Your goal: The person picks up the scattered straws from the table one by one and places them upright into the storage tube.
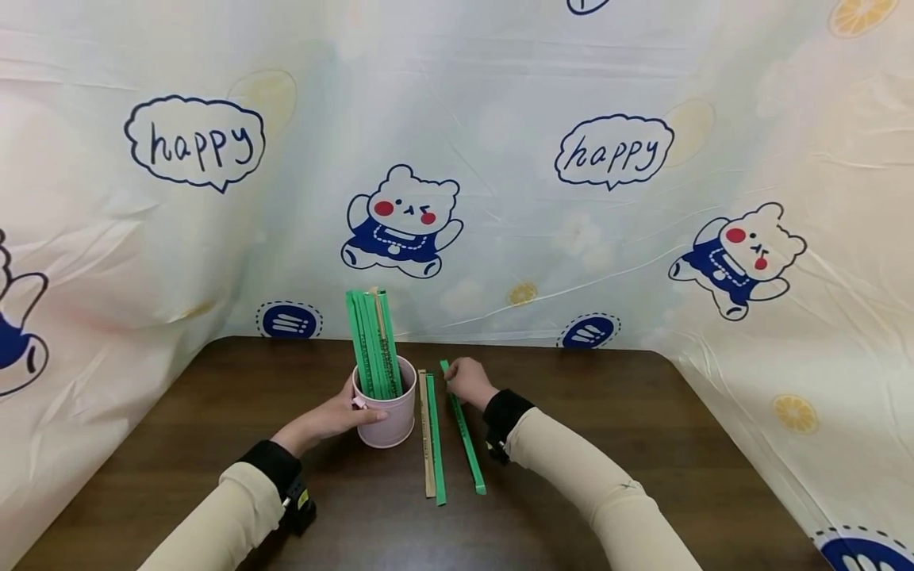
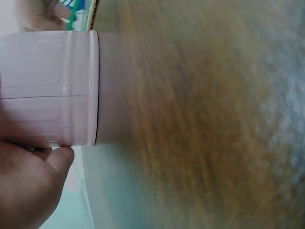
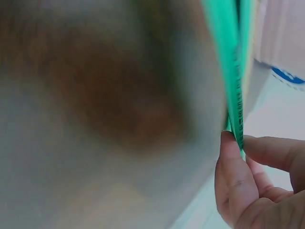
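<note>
My left hand (image 1: 327, 420) grips a small pink bucket (image 1: 389, 424) standing upright, with the thumb across its front. Side-on in the left wrist view, the same bucket (image 2: 43, 71) has the fingers around it. Several long, thin green packets (image 1: 370, 341) and a tan one lean inside. To the right, my right hand (image 1: 471, 382) pinches the far end of a green packet (image 1: 467, 448) between thumb and fingers; dark print runs along that packet (image 3: 234, 81) in the right wrist view. Between bucket and hand, a tan packet (image 1: 428, 444) and another green packet (image 1: 436, 452) lie side by side.
Everything stands on a dark brown wooden table (image 1: 571, 515). A pale printed curtain (image 1: 500, 95) with bears and lettering hangs behind the table and along its sides.
</note>
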`<state>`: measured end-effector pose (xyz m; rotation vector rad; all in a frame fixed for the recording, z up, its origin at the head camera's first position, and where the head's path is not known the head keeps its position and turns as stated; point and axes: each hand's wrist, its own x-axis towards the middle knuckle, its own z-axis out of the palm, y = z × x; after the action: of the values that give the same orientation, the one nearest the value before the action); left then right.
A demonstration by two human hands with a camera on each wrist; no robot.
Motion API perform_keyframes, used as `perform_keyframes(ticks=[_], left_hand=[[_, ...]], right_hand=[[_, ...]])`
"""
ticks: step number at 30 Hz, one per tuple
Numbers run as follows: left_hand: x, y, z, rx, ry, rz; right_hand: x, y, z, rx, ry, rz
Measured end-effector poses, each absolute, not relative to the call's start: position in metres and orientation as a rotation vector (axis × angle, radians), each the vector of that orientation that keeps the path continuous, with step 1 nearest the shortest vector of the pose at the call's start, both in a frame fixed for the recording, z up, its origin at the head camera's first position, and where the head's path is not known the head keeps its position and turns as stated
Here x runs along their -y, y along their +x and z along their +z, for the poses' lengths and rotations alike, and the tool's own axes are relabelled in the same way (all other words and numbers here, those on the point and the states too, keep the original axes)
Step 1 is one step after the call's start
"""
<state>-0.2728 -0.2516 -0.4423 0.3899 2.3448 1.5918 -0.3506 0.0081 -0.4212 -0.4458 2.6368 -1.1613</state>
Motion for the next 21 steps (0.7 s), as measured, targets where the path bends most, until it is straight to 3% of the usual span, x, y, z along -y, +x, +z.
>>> perform_keyframes(ticks=[7,15,21], left_hand=[[0.252,-0.273,-0.443,-2.334,0.376,1.609],[0.252,-0.270,-0.439,-2.345,0.336,1.564],[0.249,-0.267,-0.439,-2.335,0.324,1.582]], right_hand=[[-0.012,-0.368,-0.361,-2.778,-0.497,-1.388],[0.004,-0.368,-0.272,-2.505,-0.516,-2.088],[0.021,-0.356,-0.254,-2.464,-0.653,-2.220]])
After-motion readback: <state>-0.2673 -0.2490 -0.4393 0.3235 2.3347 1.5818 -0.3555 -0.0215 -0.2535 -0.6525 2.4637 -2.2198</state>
